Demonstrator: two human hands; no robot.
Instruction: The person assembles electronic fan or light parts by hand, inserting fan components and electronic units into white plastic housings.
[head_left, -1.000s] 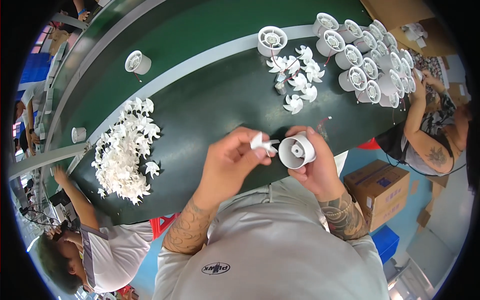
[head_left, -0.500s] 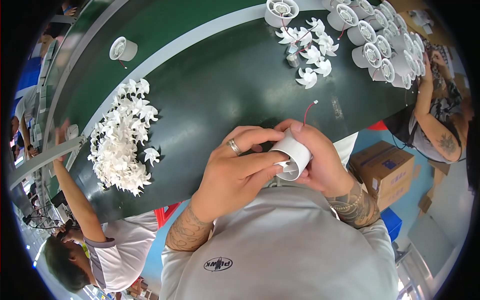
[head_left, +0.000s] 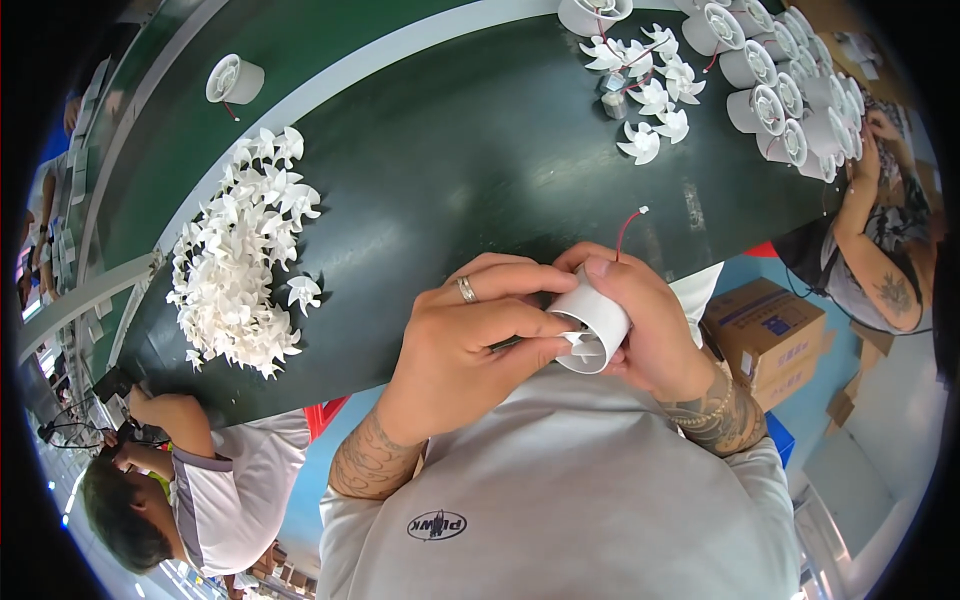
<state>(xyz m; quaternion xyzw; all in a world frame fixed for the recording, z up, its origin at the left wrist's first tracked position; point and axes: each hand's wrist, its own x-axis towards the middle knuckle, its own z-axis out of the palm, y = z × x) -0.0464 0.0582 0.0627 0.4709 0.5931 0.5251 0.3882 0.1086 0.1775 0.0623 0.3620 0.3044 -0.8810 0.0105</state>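
Close in front of my shirt, my right hand [head_left: 660,330] is wrapped round a short white tube-shaped fan housing [head_left: 602,312], its open end turned toward me and to the left. A red wire with a small white plug [head_left: 643,210] sticks up past my right thumb. My left hand [head_left: 470,335], with a ring on one finger, has its thumb and index finger at the tube's mouth, pinching a white fan blade [head_left: 583,350] that sits partly inside. My left fingers hide much of the blade, and its hub is out of sight.
A large heap of white fan blades [head_left: 240,270] lies left on the dark green table [head_left: 430,170]. Several blades [head_left: 650,95] and a small motor [head_left: 614,105] lie far right, near stacked housings [head_left: 750,65]. A lone housing [head_left: 236,80] stands far left. Co-workers flank me.
My view has shifted slightly, so the table things sit a little differently. Both hands keep their hold at the housing. The left co-worker's arm has drawn back from the table frame.
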